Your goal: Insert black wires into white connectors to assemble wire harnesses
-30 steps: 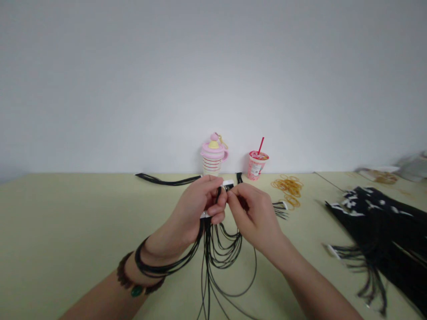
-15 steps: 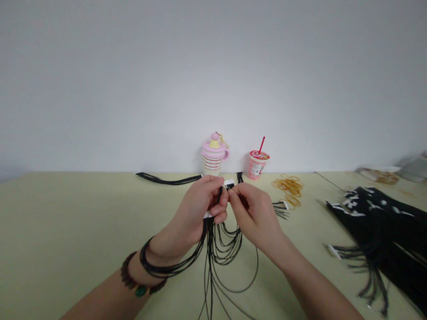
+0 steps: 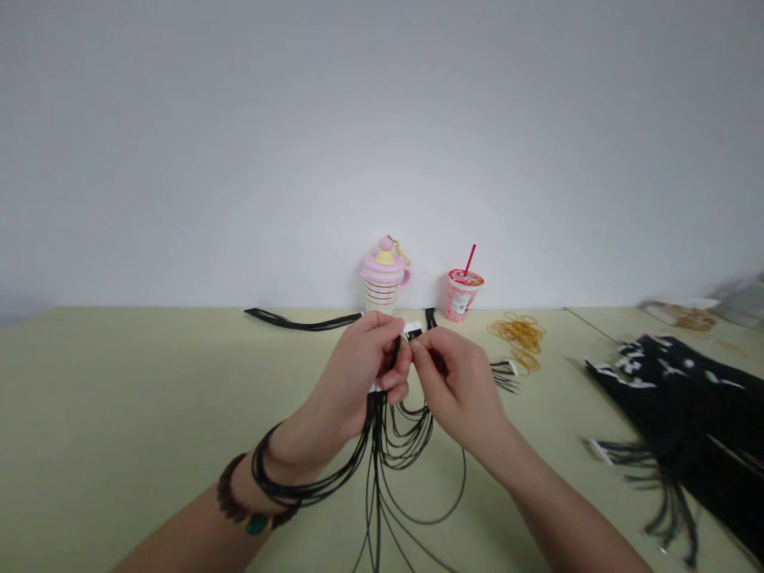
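My left hand (image 3: 364,370) is closed around a bundle of thin black wires (image 3: 377,430), part of which loops back over my wrist while other strands hang down to the table. A white connector (image 3: 411,327) shows just beyond my fingertips, with black wires at it. My right hand (image 3: 457,374) pinches beside this connector, thumb and forefinger together. What exactly lies between the right fingertips is too small to make out; it seems to be a wire end. Another white piece (image 3: 375,388) peeks out below my left palm.
Against the wall stand a pink-lidded cup (image 3: 382,278) and a pink drink cup with a straw (image 3: 463,294). Yellow rubber bands (image 3: 520,334) lie to their right. Black wire bundles (image 3: 716,430) with white connectors cover the right side. Another black strand (image 3: 298,322) lies at the back left.
Both hands stay nearly in place at the connector, with only a slight shift in the view. The wires hang almost as before.
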The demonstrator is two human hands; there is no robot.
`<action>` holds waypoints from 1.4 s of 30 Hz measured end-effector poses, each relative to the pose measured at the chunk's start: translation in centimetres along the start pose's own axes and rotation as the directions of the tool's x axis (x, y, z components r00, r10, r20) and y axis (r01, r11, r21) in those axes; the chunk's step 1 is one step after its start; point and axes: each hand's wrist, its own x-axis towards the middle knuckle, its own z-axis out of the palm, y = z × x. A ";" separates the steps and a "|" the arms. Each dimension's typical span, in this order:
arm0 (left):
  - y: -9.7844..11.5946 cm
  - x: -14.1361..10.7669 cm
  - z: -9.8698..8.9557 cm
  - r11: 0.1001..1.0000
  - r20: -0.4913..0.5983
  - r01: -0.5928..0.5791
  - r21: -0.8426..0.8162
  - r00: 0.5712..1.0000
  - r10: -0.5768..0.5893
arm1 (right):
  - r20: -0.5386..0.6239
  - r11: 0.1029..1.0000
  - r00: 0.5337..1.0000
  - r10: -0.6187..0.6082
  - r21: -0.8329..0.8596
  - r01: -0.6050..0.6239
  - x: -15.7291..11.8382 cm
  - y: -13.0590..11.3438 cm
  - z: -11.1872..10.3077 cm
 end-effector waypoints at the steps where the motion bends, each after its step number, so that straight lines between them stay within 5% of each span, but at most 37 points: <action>1: 0.0 0.0 0.0 1.000 -0.001 -0.004 0.004 1.000 0.004 | -0.002 1.000 1.000 0.001 0.000 -0.001 0.0 0.0 0.0; 42: 0.2 0.0 -0.1 0.996 0.011 0.031 0.080 0.999 -0.032 | 0.065 0.997 0.998 -0.014 -0.074 0.019 -0.1 0.2 0.0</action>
